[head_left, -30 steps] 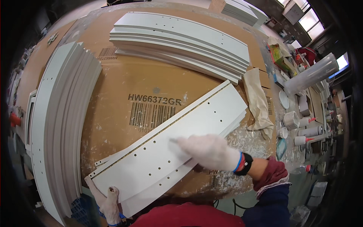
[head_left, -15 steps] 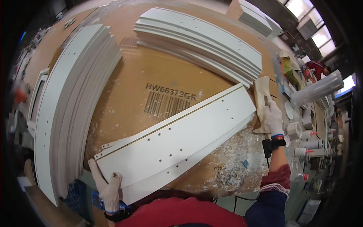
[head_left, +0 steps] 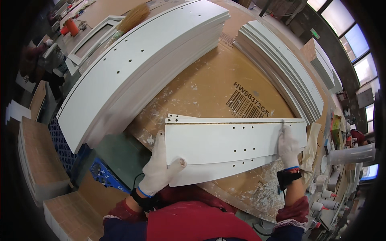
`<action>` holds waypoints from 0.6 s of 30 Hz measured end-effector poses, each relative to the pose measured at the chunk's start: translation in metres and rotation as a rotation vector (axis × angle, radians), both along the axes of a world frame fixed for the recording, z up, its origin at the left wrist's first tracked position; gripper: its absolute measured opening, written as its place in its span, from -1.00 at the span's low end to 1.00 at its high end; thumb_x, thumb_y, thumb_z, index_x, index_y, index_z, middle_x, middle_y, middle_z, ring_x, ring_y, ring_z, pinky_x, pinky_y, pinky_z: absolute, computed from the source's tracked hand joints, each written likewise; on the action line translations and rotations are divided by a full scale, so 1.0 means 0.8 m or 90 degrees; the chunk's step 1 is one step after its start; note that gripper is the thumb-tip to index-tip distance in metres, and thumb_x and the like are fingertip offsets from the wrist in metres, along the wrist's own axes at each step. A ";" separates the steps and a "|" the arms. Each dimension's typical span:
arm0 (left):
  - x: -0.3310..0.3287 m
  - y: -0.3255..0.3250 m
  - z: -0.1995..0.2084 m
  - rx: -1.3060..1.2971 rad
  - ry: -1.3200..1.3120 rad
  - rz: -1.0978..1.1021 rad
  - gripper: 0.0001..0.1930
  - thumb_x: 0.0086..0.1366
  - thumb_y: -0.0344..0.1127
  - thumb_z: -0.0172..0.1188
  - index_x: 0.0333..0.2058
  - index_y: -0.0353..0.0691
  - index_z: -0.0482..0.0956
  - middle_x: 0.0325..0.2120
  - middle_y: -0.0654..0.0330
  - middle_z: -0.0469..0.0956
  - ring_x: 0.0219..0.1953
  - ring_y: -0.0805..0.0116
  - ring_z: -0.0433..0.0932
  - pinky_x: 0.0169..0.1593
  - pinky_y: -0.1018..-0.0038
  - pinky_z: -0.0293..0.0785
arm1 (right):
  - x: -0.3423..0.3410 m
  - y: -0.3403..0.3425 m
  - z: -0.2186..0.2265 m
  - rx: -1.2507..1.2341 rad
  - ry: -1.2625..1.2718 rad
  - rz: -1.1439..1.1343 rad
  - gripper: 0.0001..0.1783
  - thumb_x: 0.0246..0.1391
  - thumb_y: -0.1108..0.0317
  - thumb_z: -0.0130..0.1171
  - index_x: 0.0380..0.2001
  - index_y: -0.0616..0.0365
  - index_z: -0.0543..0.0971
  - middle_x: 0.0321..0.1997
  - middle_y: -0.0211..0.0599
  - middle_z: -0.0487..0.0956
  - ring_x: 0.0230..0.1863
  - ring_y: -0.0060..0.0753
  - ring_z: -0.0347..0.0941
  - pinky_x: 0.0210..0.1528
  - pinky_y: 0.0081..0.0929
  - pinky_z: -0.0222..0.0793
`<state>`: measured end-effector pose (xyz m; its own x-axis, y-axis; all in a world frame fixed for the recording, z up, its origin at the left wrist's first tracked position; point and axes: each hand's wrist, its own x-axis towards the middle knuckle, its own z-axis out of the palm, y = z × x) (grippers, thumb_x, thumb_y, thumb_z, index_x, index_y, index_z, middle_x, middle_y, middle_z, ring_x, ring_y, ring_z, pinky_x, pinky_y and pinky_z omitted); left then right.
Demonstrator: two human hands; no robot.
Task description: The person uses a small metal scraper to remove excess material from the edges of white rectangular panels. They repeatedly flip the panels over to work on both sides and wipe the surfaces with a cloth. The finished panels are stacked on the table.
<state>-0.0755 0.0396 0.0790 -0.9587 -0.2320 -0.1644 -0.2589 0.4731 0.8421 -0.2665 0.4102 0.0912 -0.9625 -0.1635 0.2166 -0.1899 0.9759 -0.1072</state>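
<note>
A white drilled panel (head_left: 201, 140) with a brown-edged groove along its far side lies crosswise before me, over at least one similar white panel (head_left: 193, 172). My left hand (head_left: 159, 168), in a white knit glove, holds the panel's left end, its thumb over the near corner. Near the right end, my gloved right hand (head_left: 288, 146) rests on the panel with fingers drawn together at the groove. A small dark bit shows at those fingertips, too little to name. A beige cloth (head_left: 311, 146) lies just right of that hand.
Tall stacks of white panels stand at the left (head_left: 132, 60) and far right (head_left: 281, 60) on cardboard (head_left: 193, 92). A straw brush (head_left: 134, 18) lies behind the left stack. Glue bottles (head_left: 321, 205) and a clear plastic roll (head_left: 352, 154) crowd the right. Another person (head_left: 40, 68) is far left.
My view has turned left, so the panel now lies level across it. My right hand has left the cloth and come onto the panel's groove. My left hand stays at the left end.
</note>
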 end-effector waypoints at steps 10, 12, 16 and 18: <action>0.013 -0.034 -0.012 0.122 0.054 -0.074 -0.10 0.14 -0.08 0.22 0.28 -0.46 -0.05 0.24 -0.34 0.05 0.31 -0.17 0.09 0.31 0.26 0.08 | 0.107 -0.403 0.048 0.110 -0.325 0.542 -0.73 0.02 0.40 0.07 -0.19 0.23 0.36 -0.35 -0.01 0.54 -0.35 0.01 0.55 -0.39 -0.23 0.48; 0.020 -0.038 -0.019 0.130 0.083 -0.069 -0.14 0.14 -0.07 0.24 0.27 -0.40 0.03 0.22 -0.26 0.14 0.27 -0.11 0.18 0.29 0.24 0.10 | 0.105 -0.401 0.046 -0.044 -0.302 0.577 -0.74 0.08 0.35 0.05 -0.16 0.19 0.38 -0.38 -0.02 0.54 -0.34 0.04 0.53 -0.35 -0.20 0.46; 0.023 -0.037 -0.025 0.126 0.115 0.033 -0.20 0.16 -0.09 0.22 0.23 -0.45 0.08 0.16 -0.28 0.22 0.25 -0.13 0.20 0.28 0.24 0.12 | 0.086 -0.336 0.052 -0.252 -0.195 0.442 -0.81 0.16 0.32 0.02 -0.19 0.14 0.48 -0.41 0.00 0.56 -0.39 0.06 0.52 -0.35 -0.16 0.42; 0.009 -0.044 -0.016 0.186 0.097 0.012 -0.18 0.17 -0.09 0.21 0.24 -0.47 0.05 0.18 -0.30 0.19 0.26 -0.13 0.18 0.29 0.24 0.10 | 0.057 -0.276 0.051 -0.218 -0.212 0.293 -0.80 0.14 0.32 0.08 -0.18 0.10 0.49 -0.44 -0.01 0.56 -0.41 0.00 0.53 -0.38 -0.19 0.41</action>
<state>-0.0686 0.0042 0.0662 -0.9735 -0.2136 -0.0815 -0.1257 0.2027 0.9711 -0.2205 0.1891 0.1319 -0.8355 -0.5485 0.0326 -0.4825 0.7038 -0.5214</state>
